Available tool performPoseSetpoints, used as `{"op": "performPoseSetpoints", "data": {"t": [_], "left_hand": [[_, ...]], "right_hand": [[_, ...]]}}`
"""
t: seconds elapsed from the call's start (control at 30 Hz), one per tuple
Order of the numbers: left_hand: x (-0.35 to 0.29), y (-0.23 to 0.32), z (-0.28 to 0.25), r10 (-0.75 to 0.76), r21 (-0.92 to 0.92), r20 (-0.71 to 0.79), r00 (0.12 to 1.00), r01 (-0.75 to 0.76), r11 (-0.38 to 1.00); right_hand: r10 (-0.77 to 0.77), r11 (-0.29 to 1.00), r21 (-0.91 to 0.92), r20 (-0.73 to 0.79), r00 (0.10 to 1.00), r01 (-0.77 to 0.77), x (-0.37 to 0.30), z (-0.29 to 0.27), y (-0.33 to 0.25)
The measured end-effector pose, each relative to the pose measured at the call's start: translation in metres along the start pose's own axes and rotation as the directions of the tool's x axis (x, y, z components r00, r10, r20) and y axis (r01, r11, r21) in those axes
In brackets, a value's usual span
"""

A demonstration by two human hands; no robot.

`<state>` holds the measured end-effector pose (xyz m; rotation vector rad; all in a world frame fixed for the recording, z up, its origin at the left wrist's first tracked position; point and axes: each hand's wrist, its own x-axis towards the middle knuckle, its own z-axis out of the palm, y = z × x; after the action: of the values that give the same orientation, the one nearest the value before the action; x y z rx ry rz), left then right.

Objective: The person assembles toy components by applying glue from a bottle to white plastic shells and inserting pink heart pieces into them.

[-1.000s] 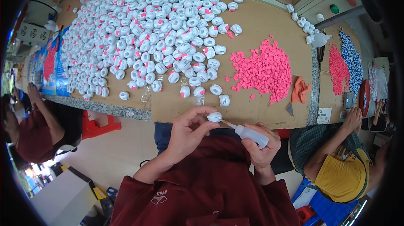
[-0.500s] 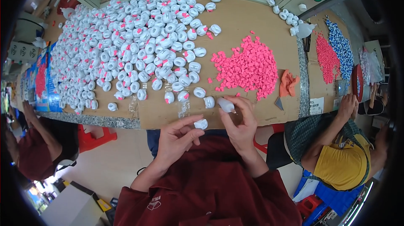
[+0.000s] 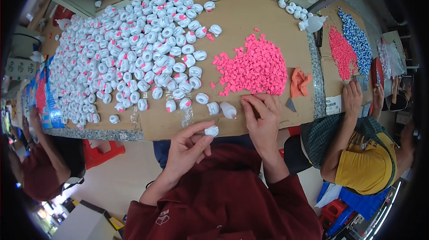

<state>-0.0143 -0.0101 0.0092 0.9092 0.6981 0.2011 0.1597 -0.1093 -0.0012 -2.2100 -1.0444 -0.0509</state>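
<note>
My left hand (image 3: 190,145) pinches a small white rounded plastic piece (image 3: 212,131) between thumb and fingertips, in front of the table's near edge. At the near edge of a pile of small pink plastic pieces (image 3: 254,68), my right hand (image 3: 264,117) has its thumb and fingers drawn together. What lies between those fingertips, if anything, is too small to make out. A translucent white squeeze bottle (image 3: 228,110) lies on the cardboard just left of my right hand, beside a white ring-shaped plastic part (image 3: 213,108).
A broad heap of white ring-shaped parts with pink bits (image 3: 147,48) covers the table's left side. Right of the pink pile lie an orange cloth-like scrap (image 3: 300,83) and a grey triangular piece (image 3: 291,104). A co-worker in a yellow sleeve (image 3: 362,168) sits at the right.
My right hand has let go of the squeeze bottle, now lying on the cardboard, and has moved right to the pink pile. My left hand still holds the white piece. The view has shifted slightly.
</note>
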Motion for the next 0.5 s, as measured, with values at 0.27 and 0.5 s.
{"op": "performPoseSetpoints", "data": {"t": [0.27,0.5], "left_hand": [[0.003,-0.004,0.007,0.004,0.086,0.02,1.0,-0.006,0.996],[0.003,-0.013,0.015,0.191,0.204,-0.041,0.981,-0.179,0.962]], "right_hand": [[-0.006,0.913,0.406,0.12,0.993,-0.044,-0.027,-0.026,-0.03],[-0.067,0.927,0.374,0.151,0.986,0.006,-0.029,-0.026,-0.038]]}}
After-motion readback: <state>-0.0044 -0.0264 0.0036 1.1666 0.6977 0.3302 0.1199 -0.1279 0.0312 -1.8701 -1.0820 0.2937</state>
